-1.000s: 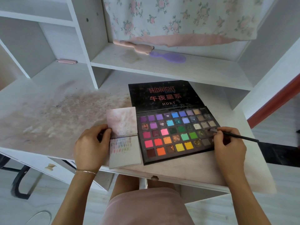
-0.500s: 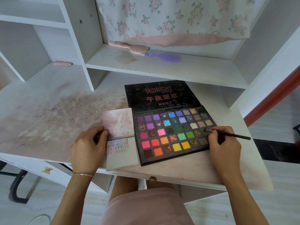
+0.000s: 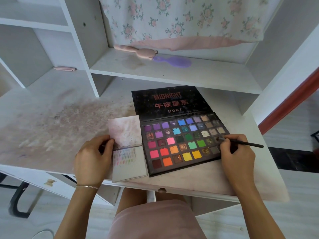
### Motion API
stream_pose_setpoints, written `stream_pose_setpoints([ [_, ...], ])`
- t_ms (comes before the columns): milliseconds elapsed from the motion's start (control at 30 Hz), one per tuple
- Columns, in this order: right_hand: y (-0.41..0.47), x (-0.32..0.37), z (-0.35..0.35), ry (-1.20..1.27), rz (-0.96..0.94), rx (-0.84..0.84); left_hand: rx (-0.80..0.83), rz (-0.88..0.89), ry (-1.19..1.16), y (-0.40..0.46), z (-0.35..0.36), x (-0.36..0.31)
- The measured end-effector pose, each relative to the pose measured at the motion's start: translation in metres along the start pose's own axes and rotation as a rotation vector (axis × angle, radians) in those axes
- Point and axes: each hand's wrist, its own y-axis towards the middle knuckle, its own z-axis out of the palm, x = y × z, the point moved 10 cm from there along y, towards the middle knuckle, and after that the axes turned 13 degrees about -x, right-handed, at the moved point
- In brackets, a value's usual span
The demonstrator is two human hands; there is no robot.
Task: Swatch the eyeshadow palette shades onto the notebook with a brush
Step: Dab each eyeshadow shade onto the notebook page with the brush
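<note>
Multicoloured eyeshadow palette point(image 3: 183, 144), lid open, beside swatch-marked notebook point(image 3: 127, 152).

On a stained white desk point(image 3: 51, 128), the right hand point(image 3: 237, 157) pinches a thin black brush point(image 3: 245, 143), its tip on a dark pan at the right edge of the open eyeshadow palette point(image 3: 183, 144). The left hand point(image 3: 93, 161) holds the small notebook point(image 3: 128, 152) open just beside it, faint colour swatches on the lower page.

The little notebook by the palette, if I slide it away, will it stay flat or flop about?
The notebook looks thin and light, so it would probably slide easily. Its upper page might flip without the left hand holding its edge.
</note>
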Motion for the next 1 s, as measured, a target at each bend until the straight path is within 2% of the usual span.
stream_pose_setpoints([
  [100,-0.005,0.010,0.003,0.029,-0.063,0.026,-0.001,-0.001,0.006,0.000,0.000,0.000],
  [267,-0.019,0.031,0.013,0.170,-0.048,0.080,-0.002,-0.018,0.007,0.000,0.000,0.001],
  [400,-0.043,0.053,0.041,0.291,-0.028,0.201,0.003,-0.018,-0.008,-0.001,0.000,0.000],
  [533,-0.074,0.082,0.069,0.350,-0.097,0.325,0.007,-0.023,-0.018,0.000,0.000,0.000],
  [800,-0.113,0.106,0.108,0.291,-0.178,0.536,0.003,-0.020,-0.018,0.001,-0.002,0.001],
  [1000,-0.115,0.106,0.112,0.220,-0.200,0.557,-0.014,-0.017,0.007,0.001,-0.003,0.002],
])
